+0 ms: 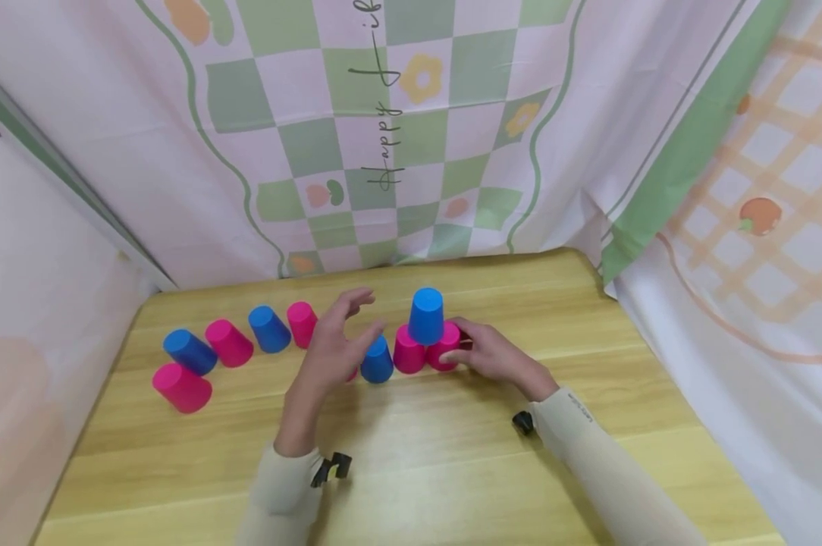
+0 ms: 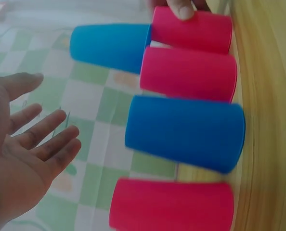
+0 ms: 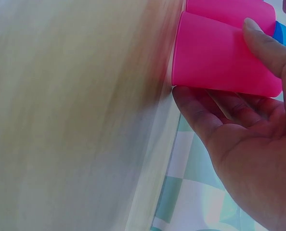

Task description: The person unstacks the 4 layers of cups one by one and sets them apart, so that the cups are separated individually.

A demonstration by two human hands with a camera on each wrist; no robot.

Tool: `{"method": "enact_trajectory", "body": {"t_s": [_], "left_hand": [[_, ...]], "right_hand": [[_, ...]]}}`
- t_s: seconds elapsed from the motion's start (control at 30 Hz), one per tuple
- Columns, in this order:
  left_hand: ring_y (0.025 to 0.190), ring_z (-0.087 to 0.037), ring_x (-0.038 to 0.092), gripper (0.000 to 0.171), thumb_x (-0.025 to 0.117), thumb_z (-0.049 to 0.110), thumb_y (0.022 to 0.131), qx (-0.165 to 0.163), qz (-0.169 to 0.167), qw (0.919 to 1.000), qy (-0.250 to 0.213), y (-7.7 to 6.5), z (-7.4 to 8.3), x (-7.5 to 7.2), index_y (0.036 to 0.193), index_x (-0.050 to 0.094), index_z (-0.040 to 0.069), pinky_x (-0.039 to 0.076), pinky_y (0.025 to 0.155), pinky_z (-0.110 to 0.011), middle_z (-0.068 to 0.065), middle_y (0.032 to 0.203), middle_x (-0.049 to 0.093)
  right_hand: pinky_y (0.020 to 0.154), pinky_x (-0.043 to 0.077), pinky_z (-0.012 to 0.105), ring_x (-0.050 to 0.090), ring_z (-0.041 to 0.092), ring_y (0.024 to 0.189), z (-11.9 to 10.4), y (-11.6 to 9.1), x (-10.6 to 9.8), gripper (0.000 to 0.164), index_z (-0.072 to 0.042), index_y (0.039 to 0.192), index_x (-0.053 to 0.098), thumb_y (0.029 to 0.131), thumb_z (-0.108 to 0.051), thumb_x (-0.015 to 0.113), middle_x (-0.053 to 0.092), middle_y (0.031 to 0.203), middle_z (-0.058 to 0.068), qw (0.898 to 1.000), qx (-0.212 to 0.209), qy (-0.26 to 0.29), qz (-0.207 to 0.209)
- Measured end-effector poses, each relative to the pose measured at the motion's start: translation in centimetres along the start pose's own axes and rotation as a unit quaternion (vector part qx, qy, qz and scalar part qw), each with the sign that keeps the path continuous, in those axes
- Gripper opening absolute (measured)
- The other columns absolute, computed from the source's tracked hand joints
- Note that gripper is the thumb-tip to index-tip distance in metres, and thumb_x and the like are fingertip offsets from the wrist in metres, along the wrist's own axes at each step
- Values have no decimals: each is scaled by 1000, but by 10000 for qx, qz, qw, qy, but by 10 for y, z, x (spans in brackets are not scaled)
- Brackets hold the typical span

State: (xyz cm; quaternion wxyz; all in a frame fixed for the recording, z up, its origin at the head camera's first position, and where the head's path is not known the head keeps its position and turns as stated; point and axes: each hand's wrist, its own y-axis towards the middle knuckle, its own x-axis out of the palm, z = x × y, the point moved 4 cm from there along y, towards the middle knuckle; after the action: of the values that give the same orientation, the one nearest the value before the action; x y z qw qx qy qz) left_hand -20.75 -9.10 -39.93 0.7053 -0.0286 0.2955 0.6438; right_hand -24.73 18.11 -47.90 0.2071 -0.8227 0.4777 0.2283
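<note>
Two pink cups stand upside down side by side, and a blue cup (image 1: 426, 315) sits inverted on top, bridging them. My right hand (image 1: 493, 355) holds the right pink cup (image 3: 225, 55) of that base, thumb on its near side and fingers along the other. The left base cup (image 1: 407, 353) touches it. To the left, my left hand (image 1: 330, 345) hovers in the air, fingers spread and holding nothing. Just right of it stands an inverted blue cup (image 1: 375, 362). Another pink cup (image 2: 172, 204), mostly hidden behind the left hand in the head view, is plain in the left wrist view.
More inverted cups line the wooden table (image 1: 425, 470) at left: a pink cup (image 1: 182, 388), a blue one (image 1: 190, 351), a pink one (image 1: 229, 343), a blue one (image 1: 269, 330) and a pink one (image 1: 302, 322). Patterned cloth (image 1: 397, 136) hangs along the back and sides.
</note>
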Motion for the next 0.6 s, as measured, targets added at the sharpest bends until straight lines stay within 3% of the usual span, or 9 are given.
{"method": "enact_trajectory", "body": {"t_s": [0.1,0.3,0.6], "left_hand": [[138,-27,57,58,80,26,96,-5,-202,9998,73,6,3,11,148,55,18,49,115,-48,-4,145,63],[140,-28,55,67,83,27,92,238,-459,9985,169,19,10,31,150,53,14,51,114,-46,-6,150,58],[143,-33,52,78,81,25,95,1,-893,9959,109,32,11,62,161,40,17,53,111,-50,-7,162,46]], "right_hand": [[100,58,45,66,24,118,0,0,0,50,-18,141,60,96,-32,78,71,126,2,10000,-36,-17,-1],[99,58,44,66,23,114,0,1,-1,51,-17,142,59,97,-32,77,70,126,2,10000,-56,-71,-7],[103,58,44,67,23,116,-1,1,0,50,-15,143,58,98,-28,76,70,128,4,9998,-187,-62,8]]}}
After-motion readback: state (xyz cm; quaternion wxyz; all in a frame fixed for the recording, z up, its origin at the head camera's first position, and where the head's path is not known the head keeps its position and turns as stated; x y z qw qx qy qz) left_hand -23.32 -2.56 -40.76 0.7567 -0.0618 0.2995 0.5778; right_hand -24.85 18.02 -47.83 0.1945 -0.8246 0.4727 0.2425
